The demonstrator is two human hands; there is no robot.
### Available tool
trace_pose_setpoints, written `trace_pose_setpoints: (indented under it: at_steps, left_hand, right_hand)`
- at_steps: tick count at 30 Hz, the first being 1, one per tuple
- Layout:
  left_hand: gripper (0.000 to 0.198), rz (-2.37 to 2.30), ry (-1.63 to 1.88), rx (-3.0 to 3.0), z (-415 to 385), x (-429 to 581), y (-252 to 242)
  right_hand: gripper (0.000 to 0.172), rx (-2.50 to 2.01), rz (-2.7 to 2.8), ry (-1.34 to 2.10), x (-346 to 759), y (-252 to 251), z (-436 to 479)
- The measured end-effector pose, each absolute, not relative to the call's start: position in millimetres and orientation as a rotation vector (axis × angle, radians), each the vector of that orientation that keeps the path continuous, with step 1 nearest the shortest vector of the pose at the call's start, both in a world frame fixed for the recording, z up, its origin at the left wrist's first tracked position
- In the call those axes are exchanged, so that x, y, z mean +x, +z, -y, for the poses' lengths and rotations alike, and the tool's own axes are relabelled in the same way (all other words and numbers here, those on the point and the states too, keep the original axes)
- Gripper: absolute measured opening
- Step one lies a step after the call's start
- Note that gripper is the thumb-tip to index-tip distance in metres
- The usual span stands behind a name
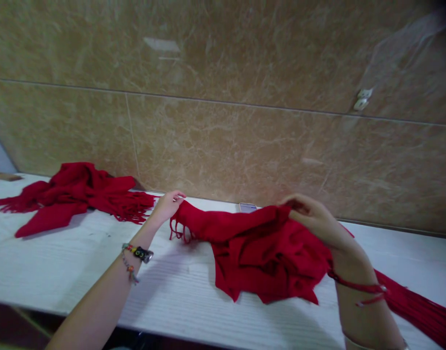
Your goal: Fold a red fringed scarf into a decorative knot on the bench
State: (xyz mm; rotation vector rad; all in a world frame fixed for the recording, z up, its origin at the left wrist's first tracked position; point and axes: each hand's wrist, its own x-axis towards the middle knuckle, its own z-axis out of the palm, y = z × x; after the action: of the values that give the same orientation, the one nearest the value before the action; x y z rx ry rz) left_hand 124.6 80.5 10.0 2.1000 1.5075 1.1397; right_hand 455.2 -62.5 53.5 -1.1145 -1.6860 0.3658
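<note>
A red fringed scarf [245,243] lies bunched on the white table [164,287], its upper edge lifted between my two hands. My left hand [169,204] pinches its fringed left end, with a few tassels hanging below the fingers. At the scarf's upper right, my right hand [314,216] is closed on the fabric, thumb and fingers together. Long red fringe [416,301] spreads over the table to the right, partly hidden behind my right forearm.
Another crumpled red scarf [80,189] with fringe lies at the left. A phone [248,207] rests at the back of the table against the marbled tile wall [223,146]. A small white fitting [362,99] is on the wall. A brown wooden piece [6,176] is at far left.
</note>
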Motion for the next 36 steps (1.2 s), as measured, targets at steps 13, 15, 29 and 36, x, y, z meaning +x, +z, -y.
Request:
trace_pose_setpoints:
  at_steps: [13,15,29,36]
  left_hand:
    - [0.028,-0.9,1.268,2.068,-15,165,67]
    - [0.027,-0.898,1.299,2.113,-9,168,72]
    - [0.02,-0.796,1.175,2.588,26,208,65]
    - [0.021,-0.753,1.104,2.619,27,200,66]
  right_hand:
    - [0.043,-0.951,2.192,1.055,462,71,86]
    - [0.042,-1.092,1.976,0.81,470,63,75]
    - [0.019,-0.836,1.89,0.822,375,23,34]
    - [0.031,-0.659,1.559,1.171,382,16,35]
